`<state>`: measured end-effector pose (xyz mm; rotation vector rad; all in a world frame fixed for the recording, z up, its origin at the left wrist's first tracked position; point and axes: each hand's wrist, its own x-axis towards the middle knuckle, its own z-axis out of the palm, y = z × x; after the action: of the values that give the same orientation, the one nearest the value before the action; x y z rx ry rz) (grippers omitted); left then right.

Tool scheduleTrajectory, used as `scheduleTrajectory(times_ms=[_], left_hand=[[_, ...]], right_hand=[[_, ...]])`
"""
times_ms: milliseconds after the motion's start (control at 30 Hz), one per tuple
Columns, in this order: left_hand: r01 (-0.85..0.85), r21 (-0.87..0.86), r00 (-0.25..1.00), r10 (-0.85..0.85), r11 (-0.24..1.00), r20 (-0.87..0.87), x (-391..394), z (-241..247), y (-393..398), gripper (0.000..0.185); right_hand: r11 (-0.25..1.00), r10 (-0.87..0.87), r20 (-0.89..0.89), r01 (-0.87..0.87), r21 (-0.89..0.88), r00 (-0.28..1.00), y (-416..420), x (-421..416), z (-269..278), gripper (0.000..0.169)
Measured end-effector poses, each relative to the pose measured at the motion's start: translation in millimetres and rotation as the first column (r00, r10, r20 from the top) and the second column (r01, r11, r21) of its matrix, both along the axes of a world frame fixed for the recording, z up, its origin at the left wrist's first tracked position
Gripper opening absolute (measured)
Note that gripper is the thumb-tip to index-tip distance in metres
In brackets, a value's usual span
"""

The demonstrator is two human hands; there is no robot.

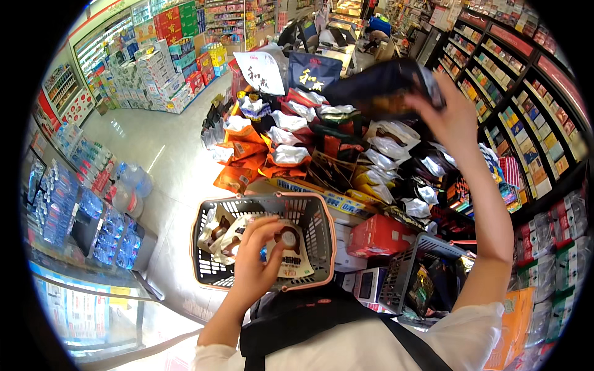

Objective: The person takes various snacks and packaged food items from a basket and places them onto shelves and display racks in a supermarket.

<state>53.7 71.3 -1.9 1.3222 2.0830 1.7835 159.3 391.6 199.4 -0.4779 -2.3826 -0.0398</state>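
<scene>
My right hand (448,109) is raised over the far right of a snack display and grips a dark pouch (376,88). The pouch is blurred, and part of it lies behind my fingers. My left hand (260,252) hangs over a grey plastic shopping basket (330,232), its fingers apart and nothing seen in them. Inside that basket lie several cream-coloured snack pouches (297,259), partly covered by the hand. The display holds orange pouches (239,178), yellow pouches (371,181) and a navy pouch (308,69) standing beside a white pouch (260,72).
A second grey basket (399,278) with dark packets stands low on my right, near a red box (376,236). Tall shelves of small boxes (524,120) line the right side. Bottled water packs (111,232) and stacked cartons (153,76) stand on the left.
</scene>
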Motion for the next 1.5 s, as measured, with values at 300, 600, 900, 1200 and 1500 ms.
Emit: scheduleTrajectory(times_ms=[300,600,900,1200,1500], left_hand=[[-0.310,-0.039,0.890,0.304,0.950,0.341,-5,-63,-73,0.023],[-0.347,-0.069,0.840,0.342,0.935,0.421,-16,-67,-75,0.022],[-0.248,-0.012,0.913,0.238,0.969,0.330,-25,-56,-58,0.024],[-0.276,0.024,0.914,0.255,0.961,0.317,-24,-69,-77,0.025],[-0.239,0.040,0.936,0.219,0.970,0.275,-43,-79,-86,0.020]], right_hand=[[0.999,0.020,0.256,-0.030,0.036,0.967,177,-159,-110,0.040],[0.984,-0.026,0.595,0.125,-0.127,0.804,234,-188,-166,0.043],[0.904,0.083,0.363,-0.224,0.365,0.928,150,-162,-217,0.058],[0.974,0.023,0.504,-0.132,0.183,0.863,156,-108,-221,0.054],[0.963,0.239,0.558,-0.266,-0.033,0.795,-29,62,-93,0.038]])
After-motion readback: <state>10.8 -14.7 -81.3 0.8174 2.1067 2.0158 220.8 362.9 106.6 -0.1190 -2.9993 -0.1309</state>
